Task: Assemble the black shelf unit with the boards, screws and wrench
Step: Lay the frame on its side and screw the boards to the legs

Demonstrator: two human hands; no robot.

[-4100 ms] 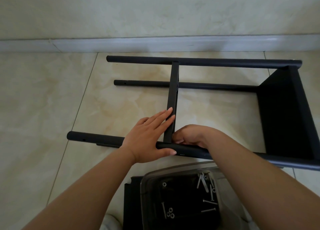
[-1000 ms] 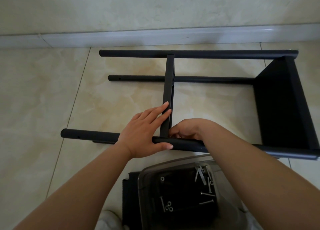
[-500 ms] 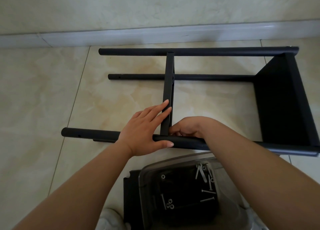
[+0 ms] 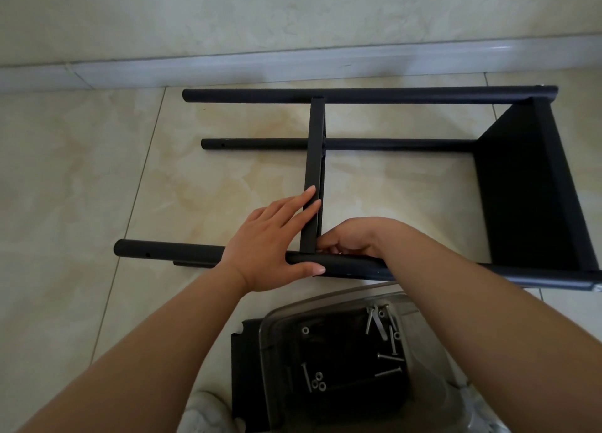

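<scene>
Roughly midway through, we have the black metal shelf frame (image 4: 374,145) lying on its side on the pale tiled floor (image 4: 81,171), with one wide black end board (image 4: 527,188) already fixed between the round black poles at the far right of our fingers. Our left hand (image 4: 270,250) lies flat, its fingers straight and together along the narrow black middle board (image 4: 314,178), the thumb pressing on the nearest round black pole (image 4: 169,251) just below them. Our right hand (image 4: 351,238) sits just right of that board's near end, its fingers curled in at the joint; whether they pinch a screw or the wrench we cannot tell, since the hand hides them. Below our wrists stands a clear plastic tub (image 4: 342,364) holding loose silver screws (image 4: 381,325) and small nuts (image 4: 317,382), resting on another flat black board (image 4: 244,380). We judge the middle board's near corner is not yet secured, and the open pole ends left of our fingers, with bare holes, await that last board.
</scene>
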